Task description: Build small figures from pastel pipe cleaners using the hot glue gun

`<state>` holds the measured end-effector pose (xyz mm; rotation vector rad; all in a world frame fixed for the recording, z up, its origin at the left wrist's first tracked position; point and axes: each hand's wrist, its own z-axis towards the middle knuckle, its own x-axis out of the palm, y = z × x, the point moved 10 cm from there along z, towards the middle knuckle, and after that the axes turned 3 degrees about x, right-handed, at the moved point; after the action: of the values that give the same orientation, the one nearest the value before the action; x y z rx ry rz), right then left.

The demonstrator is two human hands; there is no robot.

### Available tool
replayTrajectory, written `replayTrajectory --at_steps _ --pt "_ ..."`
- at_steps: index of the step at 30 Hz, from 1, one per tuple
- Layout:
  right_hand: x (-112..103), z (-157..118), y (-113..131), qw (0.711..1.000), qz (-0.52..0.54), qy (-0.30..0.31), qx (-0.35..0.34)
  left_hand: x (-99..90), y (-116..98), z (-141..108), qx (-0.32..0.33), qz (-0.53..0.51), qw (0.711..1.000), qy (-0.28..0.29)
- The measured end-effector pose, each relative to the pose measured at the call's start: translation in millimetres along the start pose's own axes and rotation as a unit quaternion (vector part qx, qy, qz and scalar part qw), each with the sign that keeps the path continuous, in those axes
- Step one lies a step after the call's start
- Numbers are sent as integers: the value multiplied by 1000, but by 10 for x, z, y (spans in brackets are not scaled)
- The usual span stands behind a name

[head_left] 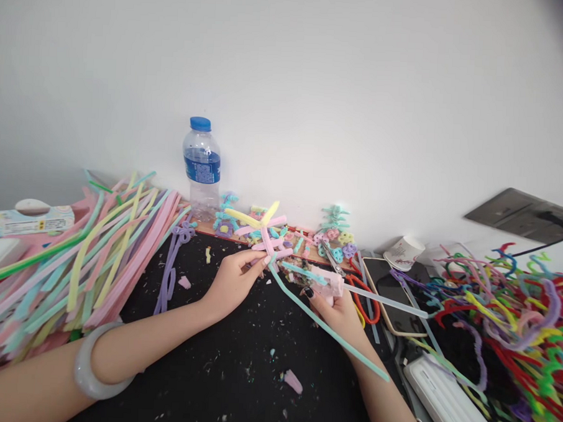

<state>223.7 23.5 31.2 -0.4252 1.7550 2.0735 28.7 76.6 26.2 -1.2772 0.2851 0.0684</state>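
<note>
My left hand point(236, 280) pinches a pipe cleaner figure point(265, 234) between thumb and fingertips. Two yellow stems fork at its top, pink pieces stick out sideways, and a long mint-green pipe cleaner point(323, 325) trails from it down to the right, passing in front of my right wrist. Wrapped around a pale pink hot glue gun point(327, 281) is my right hand point(333, 308); a translucent glue stick point(384, 301) juts out of the gun's back. The gun's nozzle points left, close to the figure's lower end; whether they touch I cannot tell.
Pastel pipe cleaners point(116, 247) are heaped at left, multicoloured ones point(514, 321) at right. A water bottle point(202, 170) stands by the wall. Small pipe cleaner pieces, a phone point(394, 294), a paper cup point(405, 250) and a white power strip point(448, 399) surround the black mat point(237, 371).
</note>
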Motion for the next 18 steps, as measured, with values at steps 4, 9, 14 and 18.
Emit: replayTrajectory --at_steps 4,9,14,18 --pt "-19 11 -61 1000 -8 -5 0 -4 -16 -1 5 -3 1000 -1" --pt "-138 26 -88 999 -14 -45 -15 -22 -30 6 9 -23 1000 -7" --pt "-465 28 -134 981 -102 -164 -10 -56 -58 10 13 -49 999 -14" --pt "-630 54 -134 964 -184 -192 8 -48 -60 3 9 -71 997 -8"
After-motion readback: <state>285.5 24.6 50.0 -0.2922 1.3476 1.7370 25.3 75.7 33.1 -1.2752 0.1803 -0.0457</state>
